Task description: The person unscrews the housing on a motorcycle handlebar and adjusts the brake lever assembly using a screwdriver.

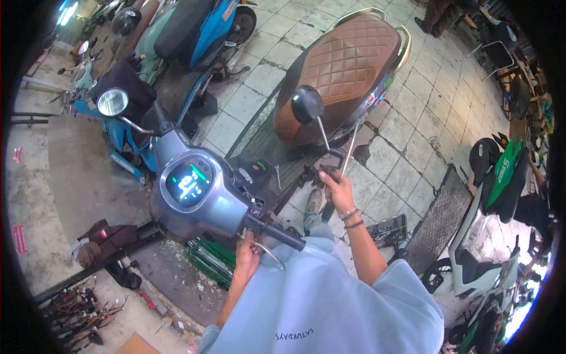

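A grey-blue scooter's handlebar housing (230, 206) stands before me, its round display (187, 184) lit. Below its black grip (283, 236), my left hand (247, 252) pinches the inner end of a silver brake lever (269, 254); its fingertips are partly hidden. To the right, my right hand (338, 192) is closed around the dark lower end of a round black mirror (308, 105), raised on a thin stem. A slim silver rod (352, 144) also rises from that hand; whether it joins the mirror is unclear. Another mirror (112, 102) sits at the handlebar's far end.
The scooter's brown quilted seat (351, 50) extends beyond the handlebar. A blue scooter (203, 32) stands far left, a white and green one (483, 253) at right. A wrench (278, 176) lies on the footboard. Dark cables (76, 315) lie lower left. Someone's legs (442, 17) show far right.
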A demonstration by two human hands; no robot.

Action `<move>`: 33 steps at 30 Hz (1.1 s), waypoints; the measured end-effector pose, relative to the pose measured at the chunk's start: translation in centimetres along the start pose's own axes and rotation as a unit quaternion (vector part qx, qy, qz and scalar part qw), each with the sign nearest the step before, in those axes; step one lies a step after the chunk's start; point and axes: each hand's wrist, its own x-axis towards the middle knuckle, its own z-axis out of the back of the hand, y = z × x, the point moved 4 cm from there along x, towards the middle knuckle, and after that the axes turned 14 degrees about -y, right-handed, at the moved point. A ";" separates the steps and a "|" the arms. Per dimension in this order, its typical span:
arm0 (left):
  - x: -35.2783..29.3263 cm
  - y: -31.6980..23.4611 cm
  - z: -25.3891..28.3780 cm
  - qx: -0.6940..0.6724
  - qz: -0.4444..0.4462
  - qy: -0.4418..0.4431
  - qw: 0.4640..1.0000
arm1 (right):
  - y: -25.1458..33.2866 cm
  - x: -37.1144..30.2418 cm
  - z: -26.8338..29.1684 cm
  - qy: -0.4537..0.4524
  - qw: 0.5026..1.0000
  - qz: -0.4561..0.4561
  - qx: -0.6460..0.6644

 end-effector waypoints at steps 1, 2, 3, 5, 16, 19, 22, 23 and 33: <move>0.4 0.2 0.2 0.000 -0.002 0.004 1.000 | 0.8 1.3 -1.1 -0.001 1.000 0.004 0.002; 0.0 -0.3 -0.5 0.003 -0.011 -0.005 1.000 | 2.9 3.1 -1.8 -0.060 0.992 0.113 0.000; -0.6 -0.8 -1.0 0.005 -0.020 -0.014 1.000 | 5.2 4.7 -2.4 -0.116 0.968 0.221 -0.004; -0.9 -1.3 -1.2 0.017 -0.028 -0.014 0.999 | 11.9 6.1 -3.4 -0.197 0.938 0.257 -0.125; -1.7 0.4 -0.2 -0.017 -0.022 -0.079 0.996 | 18.8 23.3 -5.6 -0.357 0.896 0.115 -0.236; -1.7 0.3 -0.8 -0.007 -0.032 -0.046 0.998 | 16.3 28.0 -4.5 -0.368 0.886 0.159 -0.234; -1.1 1.0 -0.7 -0.025 -0.019 -0.064 0.997 | 15.8 27.5 -3.0 -0.369 0.880 0.209 -0.213; -1.6 0.9 -0.8 -0.027 -0.025 -0.068 0.997 | 15.9 25.3 -2.8 -0.352 0.894 0.223 -0.166; -1.7 0.3 -0.8 -0.003 -0.031 -0.036 0.999 | 9.0 19.9 -1.2 -0.315 0.912 0.250 -0.085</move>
